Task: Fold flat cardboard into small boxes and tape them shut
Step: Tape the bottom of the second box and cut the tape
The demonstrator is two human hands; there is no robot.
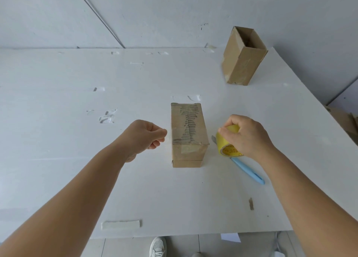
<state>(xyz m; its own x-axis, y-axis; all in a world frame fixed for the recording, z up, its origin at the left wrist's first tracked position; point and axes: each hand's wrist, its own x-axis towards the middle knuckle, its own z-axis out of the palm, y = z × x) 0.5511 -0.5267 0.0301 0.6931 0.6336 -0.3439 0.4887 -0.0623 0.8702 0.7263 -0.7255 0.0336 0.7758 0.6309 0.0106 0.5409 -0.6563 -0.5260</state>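
The right hand (249, 135) grips a yellow tape roll (227, 142), fingers curled over its top, just to the right of the closed box (188, 134) and apart from it. The roll stands on edge on the table (58, 121), its printed core facing the camera. The left hand (145, 134) hovers just left of the closed box, curled into a loose fist with thumb and forefinger pinched together; whether anything thin is between them cannot be told.

The closed box lies flat near the middle of the table, a long brown cardboard block with its short end toward the person. Clear tape runs lengthwise down the top seam, wrinkled into grey ribbed streaks that widen at the far end. A strip of tape folds over the near end face, and a horizontal seam shows low on that face.

Under the right hand, to the right of the closed box, a light blue cutter (248, 169) lies on the table, angled toward the near right.

Far beyond the closed box to the right, an open box (242, 59) stands upright with its top open and patches of tape on its sides. Bits of clear tape stick to the table around the closed box, and one longer strip (121, 224) lies near the front edge, left of it.
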